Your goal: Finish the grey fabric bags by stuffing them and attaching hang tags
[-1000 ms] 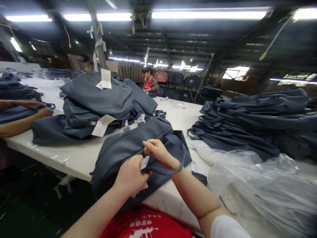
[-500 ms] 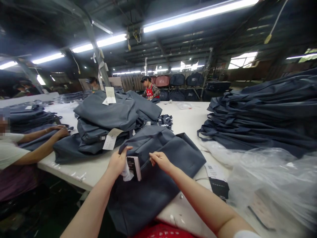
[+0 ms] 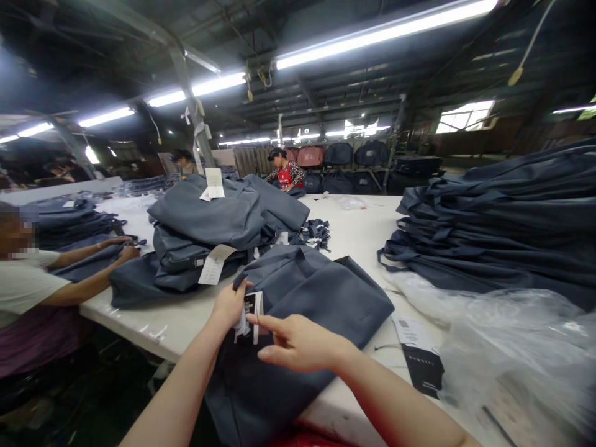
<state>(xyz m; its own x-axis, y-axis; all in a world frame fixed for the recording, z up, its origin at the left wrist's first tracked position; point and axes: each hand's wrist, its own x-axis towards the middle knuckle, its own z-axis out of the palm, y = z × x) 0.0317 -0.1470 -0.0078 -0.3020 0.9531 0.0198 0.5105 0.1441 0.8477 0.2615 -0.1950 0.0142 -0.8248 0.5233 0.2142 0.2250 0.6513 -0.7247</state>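
Observation:
A slate-blue fabric bag point(image 3: 321, 292) lies on the table in front of me and droops over its near edge. My left hand point(image 3: 230, 304) is closed on the bag's left upper edge, where a dark flap of fabric pokes up past the fingers. Beside those fingers sit a black-and-white printed label point(image 3: 252, 310) and a crumpled white piece. My right hand point(image 3: 302, 341) is over the bag, its index finger stretched to the label and its thumb apart below. The other right fingers are curled, and I see nothing held in them.
More blue bags with paper tags are heaped point(image 3: 205, 214) behind. A tall stack of bags point(image 3: 503, 223) stands right, near clear plastic film point(image 3: 516, 335) and a black-and-white hang tag point(image 3: 419, 357). On the left, a co-worker's hands point(image 3: 125, 248) rest on fabric. Another person point(image 3: 288, 174) sits farther back.
My right hand has moved left and nearer, from the bag's middle to the label, and its index finger has straightened. My left hand still grips the bag's edge. The view has shifted slightly.

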